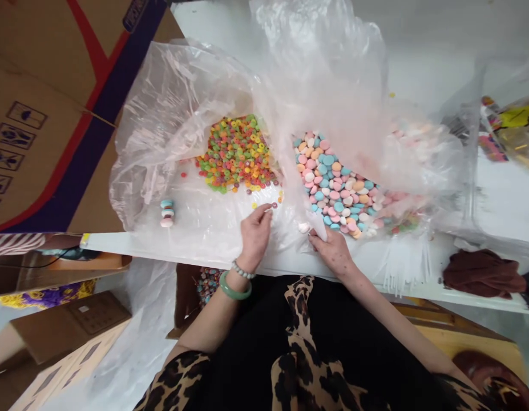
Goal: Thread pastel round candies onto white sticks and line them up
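Observation:
My left hand (pixel 256 233), wearing a beaded bracelet and a green bangle, is closed in a pinch. At its fingertips is a small dark reddish ring-shaped candy (pixel 274 205). Just beyond lies a heap of multicoloured ring candies (pixel 238 151) on clear plastic. My right hand (pixel 332 249) is closed at the near edge of a pile of pastel round candies (pixel 332 185). Its fingers grip something whitish and translucent (pixel 319 225) that I cannot identify. Beside those fingertips sits a pale piece (pixel 304 228).
A short stack of blue, white and pink candies (pixel 167 213) stands at left on the white table (pixel 196 252). A large cardboard box (pixel 54 114) rises behind it. White sticks (pixel 405 265) and a brown cloth (pixel 482 273) lie at the right front edge.

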A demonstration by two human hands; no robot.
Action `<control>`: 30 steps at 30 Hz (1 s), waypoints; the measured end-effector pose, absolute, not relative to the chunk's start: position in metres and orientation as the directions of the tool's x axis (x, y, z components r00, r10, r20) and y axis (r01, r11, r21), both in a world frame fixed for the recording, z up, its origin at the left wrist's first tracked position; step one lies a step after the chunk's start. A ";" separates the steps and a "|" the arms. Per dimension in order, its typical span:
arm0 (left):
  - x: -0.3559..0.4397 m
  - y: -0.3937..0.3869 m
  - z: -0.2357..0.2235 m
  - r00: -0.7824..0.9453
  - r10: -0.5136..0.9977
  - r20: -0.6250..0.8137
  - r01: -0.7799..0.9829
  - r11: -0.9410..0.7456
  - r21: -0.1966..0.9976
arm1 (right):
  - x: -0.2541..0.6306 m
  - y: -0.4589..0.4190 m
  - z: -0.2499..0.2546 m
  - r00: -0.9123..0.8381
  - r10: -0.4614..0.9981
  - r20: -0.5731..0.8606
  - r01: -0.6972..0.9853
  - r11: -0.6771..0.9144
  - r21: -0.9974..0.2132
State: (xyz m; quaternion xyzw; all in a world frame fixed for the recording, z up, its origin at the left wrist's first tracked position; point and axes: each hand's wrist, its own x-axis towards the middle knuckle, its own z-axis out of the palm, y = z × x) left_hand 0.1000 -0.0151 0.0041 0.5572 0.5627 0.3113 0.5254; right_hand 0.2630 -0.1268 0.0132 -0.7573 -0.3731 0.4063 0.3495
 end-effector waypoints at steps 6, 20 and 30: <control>0.073 0.027 -0.014 0.252 0.966 -0.051 0.839 -0.192 0.510 | 0.255 -0.133 0.014 0.355 0.818 -0.452 0.092 -0.512 -0.854; 0.118 0.022 -0.020 0.464 0.886 -0.004 0.745 -0.388 0.542 | 0.262 -0.134 0.017 0.365 0.790 -0.492 0.016 -0.534 -0.845; 0.111 -0.011 0.014 0.592 0.657 -0.467 0.140 0.487 0.862 | 0.259 -0.129 0.019 0.319 0.877 -0.360 0.220 -0.438 -0.871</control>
